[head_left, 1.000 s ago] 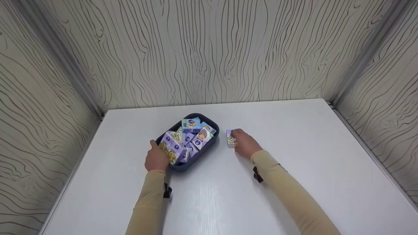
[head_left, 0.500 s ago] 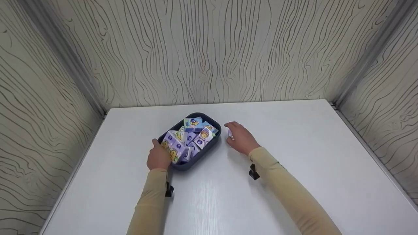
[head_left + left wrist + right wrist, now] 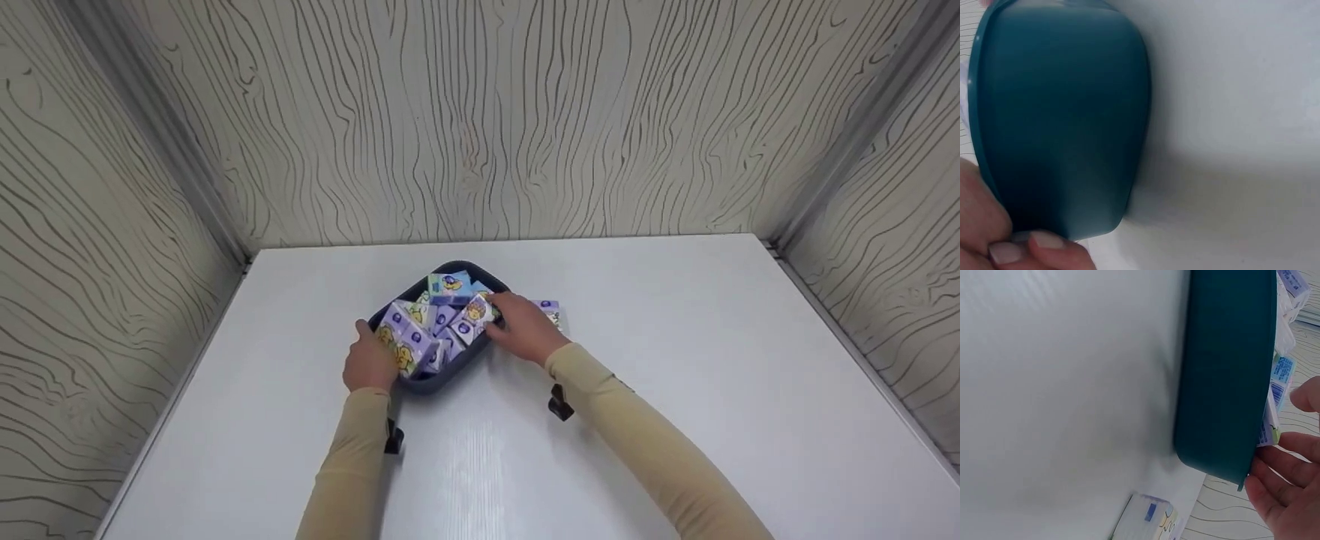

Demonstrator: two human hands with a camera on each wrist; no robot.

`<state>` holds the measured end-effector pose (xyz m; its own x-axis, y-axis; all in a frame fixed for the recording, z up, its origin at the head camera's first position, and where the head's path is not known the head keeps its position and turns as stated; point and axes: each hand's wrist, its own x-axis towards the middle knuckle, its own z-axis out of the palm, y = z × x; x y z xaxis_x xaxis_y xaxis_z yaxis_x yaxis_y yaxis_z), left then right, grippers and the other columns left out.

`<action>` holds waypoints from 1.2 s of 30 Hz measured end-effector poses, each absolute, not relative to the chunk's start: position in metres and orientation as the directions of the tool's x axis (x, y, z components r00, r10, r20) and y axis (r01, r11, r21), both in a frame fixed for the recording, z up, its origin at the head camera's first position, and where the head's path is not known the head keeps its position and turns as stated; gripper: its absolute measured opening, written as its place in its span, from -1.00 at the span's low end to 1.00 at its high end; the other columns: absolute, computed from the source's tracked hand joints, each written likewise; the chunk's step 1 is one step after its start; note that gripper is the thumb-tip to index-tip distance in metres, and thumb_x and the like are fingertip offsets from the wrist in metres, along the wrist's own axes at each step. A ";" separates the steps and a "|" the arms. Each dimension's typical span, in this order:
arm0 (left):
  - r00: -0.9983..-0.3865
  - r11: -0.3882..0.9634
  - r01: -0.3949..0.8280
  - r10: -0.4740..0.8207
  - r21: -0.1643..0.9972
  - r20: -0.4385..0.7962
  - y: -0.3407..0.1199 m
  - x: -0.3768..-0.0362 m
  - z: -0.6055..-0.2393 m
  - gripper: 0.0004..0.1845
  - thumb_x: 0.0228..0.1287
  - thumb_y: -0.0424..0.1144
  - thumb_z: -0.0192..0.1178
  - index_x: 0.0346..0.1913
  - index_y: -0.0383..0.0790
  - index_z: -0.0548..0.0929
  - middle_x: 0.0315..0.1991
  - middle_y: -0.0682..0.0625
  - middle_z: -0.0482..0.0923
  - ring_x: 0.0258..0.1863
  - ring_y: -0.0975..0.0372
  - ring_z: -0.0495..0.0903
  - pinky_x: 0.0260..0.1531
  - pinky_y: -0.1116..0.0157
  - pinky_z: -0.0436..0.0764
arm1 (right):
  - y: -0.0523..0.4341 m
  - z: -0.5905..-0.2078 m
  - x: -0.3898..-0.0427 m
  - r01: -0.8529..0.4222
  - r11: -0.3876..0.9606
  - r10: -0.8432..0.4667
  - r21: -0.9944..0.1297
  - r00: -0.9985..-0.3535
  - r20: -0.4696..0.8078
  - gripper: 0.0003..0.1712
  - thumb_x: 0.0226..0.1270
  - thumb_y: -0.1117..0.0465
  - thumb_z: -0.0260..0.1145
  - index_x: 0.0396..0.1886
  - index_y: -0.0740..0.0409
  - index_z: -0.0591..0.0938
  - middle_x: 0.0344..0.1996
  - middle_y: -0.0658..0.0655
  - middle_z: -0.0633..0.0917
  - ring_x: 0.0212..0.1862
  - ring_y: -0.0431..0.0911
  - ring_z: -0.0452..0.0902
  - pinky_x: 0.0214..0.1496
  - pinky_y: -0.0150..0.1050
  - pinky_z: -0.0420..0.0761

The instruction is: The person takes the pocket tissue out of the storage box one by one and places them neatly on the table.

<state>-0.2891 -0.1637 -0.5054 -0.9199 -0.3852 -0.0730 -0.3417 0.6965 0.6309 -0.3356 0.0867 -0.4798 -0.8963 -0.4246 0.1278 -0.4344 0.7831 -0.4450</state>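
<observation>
One packet (image 3: pixel 550 311) lay out right of the bin (image 3: pixel 420 383); right hand (image 3: pixel 523 330) reached in open for the next among the remaining packets (image 3: pixel 439 319), left hand (image 3: pixel 369 363) gripped the bin's near rim.

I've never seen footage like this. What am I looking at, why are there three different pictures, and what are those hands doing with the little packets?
There is no machine here: a person works with bare hands and wears three cameras. The wide picture comes from a camera on the head, looking down at a white table. The two close-up pictures come from cameras strapped to each wrist, so they show the same scene from very near and sideways.

On the table stands a dark teal tray heaped with small purple and blue packets. The left hand grips the tray's near corner; the left wrist view shows the tray's outer wall and the fingertips. The right hand reaches over the tray's far side and touches the packets; whether it grips one I cannot tell. One single packet lies on the table just beside the tray, behind that hand.
</observation>
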 end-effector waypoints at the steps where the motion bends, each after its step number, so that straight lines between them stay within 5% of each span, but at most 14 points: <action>1: -0.920 0.698 -0.341 -0.386 0.630 -0.071 -0.164 -0.289 -0.505 -0.43 0.42 -0.31 -0.15 0.42 -0.39 0.04 -0.21 -0.36 0.59 -0.36 -0.03 0.59 -0.38 0.02 0.51 | 0.085 -0.481 -0.336 -0.436 0.783 -0.425 -0.444 -0.896 0.131 -0.41 0.35 0.05 0.20 0.31 0.20 0.41 0.21 0.17 0.49 0.26 0.02 0.37 0.29 -0.12 0.27; 13: -0.912 0.698 -0.360 -0.405 0.619 -0.073 -0.164 -0.293 -0.509 -0.40 0.41 -0.31 -0.12 0.45 -0.35 0.02 -0.20 -0.35 0.59 -0.36 -0.02 0.58 -0.38 0.02 0.50 | 0.065 -0.484 -0.339 -0.354 0.811 -0.336 -0.466 -0.934 0.123 -0.28 0.27 0.01 0.34 0.33 0.23 0.37 0.17 0.22 0.50 0.21 0.07 0.39 0.24 0.01 0.28; 22: -0.911 0.693 -0.365 -0.403 0.621 -0.086 -0.164 -0.292 -0.509 -0.39 0.41 -0.32 -0.13 0.45 -0.35 0.00 -0.20 -0.35 0.58 -0.37 -0.01 0.57 -0.38 0.04 0.49 | 0.063 -0.482 -0.337 -0.376 0.753 -0.320 -0.539 -0.926 0.200 -0.40 0.21 0.15 0.40 0.22 0.22 0.47 0.00 0.13 0.52 -0.07 -0.10 0.47 0.01 -0.18 0.46; 30: -0.913 0.687 -0.361 -0.399 0.631 -0.088 -0.164 -0.292 -0.508 -0.40 0.41 -0.30 -0.13 0.45 -0.34 0.01 -0.24 -0.33 0.59 -0.41 0.01 0.56 -0.42 0.07 0.48 | 0.065 -0.477 -0.334 -0.374 0.731 -0.329 -0.571 -0.926 0.186 -0.41 0.27 0.20 0.34 0.28 0.22 0.42 0.07 0.14 0.47 0.11 -0.08 0.44 0.20 -0.18 0.37; 36: -0.914 0.687 -0.351 -0.400 0.637 -0.072 -0.165 -0.289 -0.506 -0.44 0.40 -0.32 -0.15 0.42 -0.34 0.06 -0.27 -0.34 0.59 -0.38 -0.06 0.59 -0.42 0.01 0.49 | 0.070 -0.475 -0.333 -0.441 0.694 -0.347 -0.569 -0.897 0.272 -0.46 0.30 0.24 0.31 0.26 0.24 0.44 -0.08 0.08 0.47 -0.18 -0.15 0.40 -0.08 -0.22 0.46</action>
